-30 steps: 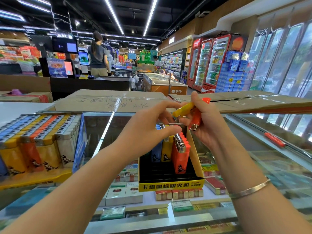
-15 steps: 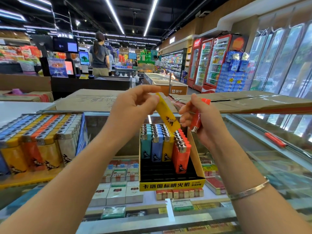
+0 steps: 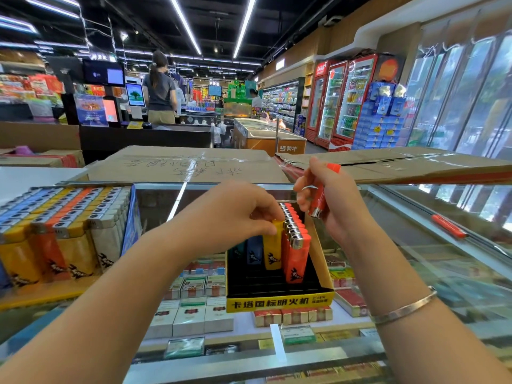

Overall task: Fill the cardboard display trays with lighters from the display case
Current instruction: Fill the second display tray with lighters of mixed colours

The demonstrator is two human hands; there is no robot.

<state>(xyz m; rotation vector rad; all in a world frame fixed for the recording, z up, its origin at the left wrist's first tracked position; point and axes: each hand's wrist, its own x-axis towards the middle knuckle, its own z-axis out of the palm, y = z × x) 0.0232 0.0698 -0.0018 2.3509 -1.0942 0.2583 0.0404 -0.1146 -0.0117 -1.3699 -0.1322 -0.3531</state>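
Observation:
A yellow-and-black cardboard display tray [image 3: 279,302] stands on the glass counter, partly filled with upright lighters in teal, blue, yellow and orange rows. My left hand [image 3: 235,214] pinches the top of a yellow lighter [image 3: 273,250] standing in the tray's yellow row. My right hand [image 3: 329,200] hovers above the tray's right side and grips an orange lighter [image 3: 318,200], metal end down. A full display case of lighters [image 3: 61,231] sits at the left on the counter.
A loose orange lighter [image 3: 448,227] lies on the glass counter [image 3: 415,261] at the right. Flat cardboard boxes [image 3: 191,164] lie behind the counter. Cigarette packs show under the glass. A person stands at the far checkout.
My left hand took the yellow lighter from my right hand, swung it upright and lowered it into the tray's yellow row. My right hand keeps the orange lighter.

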